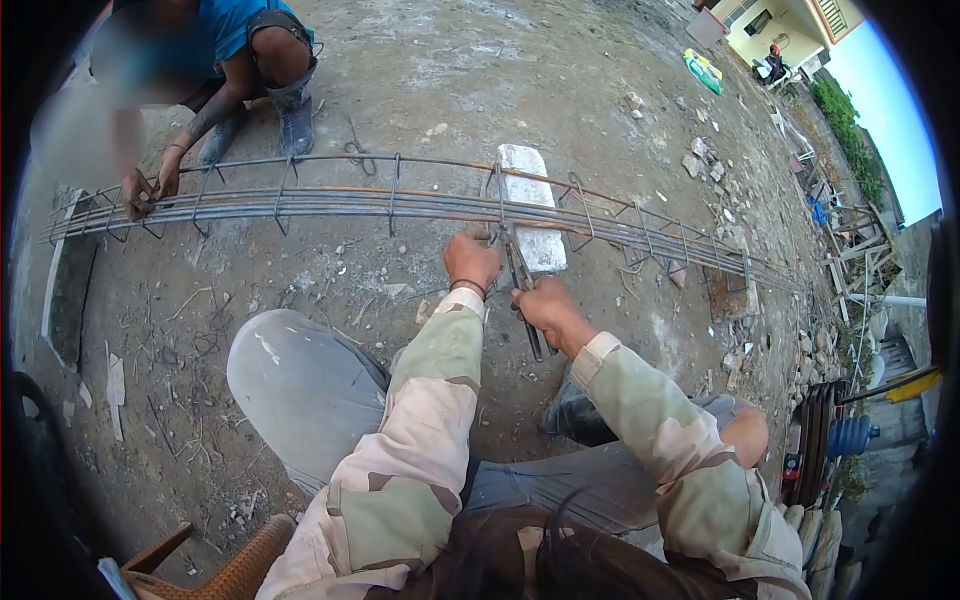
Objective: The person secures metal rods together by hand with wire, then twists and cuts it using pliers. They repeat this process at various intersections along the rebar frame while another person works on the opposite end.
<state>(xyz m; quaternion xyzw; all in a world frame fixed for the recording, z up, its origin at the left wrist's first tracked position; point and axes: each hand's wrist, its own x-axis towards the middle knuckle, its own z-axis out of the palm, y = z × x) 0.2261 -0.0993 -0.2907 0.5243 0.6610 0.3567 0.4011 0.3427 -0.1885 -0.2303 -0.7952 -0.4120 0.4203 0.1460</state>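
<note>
A long rebar cage (345,203), steel bars with square stirrups (394,195) around them, runs across the view in front of me. My right hand (552,308) is closed around the handles of long-handled pincers (519,265). Their jaws point away from me, at the near bars beside a stirrup. Just left of the jaws, my left hand (472,262) is closed against the near side of the cage. What its fingers hold, if anything, is hidden. Beneath the bars by the pincers lies a white block (527,190).
At the far left a crouching person in a blue shirt has both hands (152,188) on the cage's end. A slab (66,290) supports that end, another block (730,293) the right one. Rubble (703,160) and a green-and-white bag (703,71) lie beyond. A woven chair (215,565) stands lower left.
</note>
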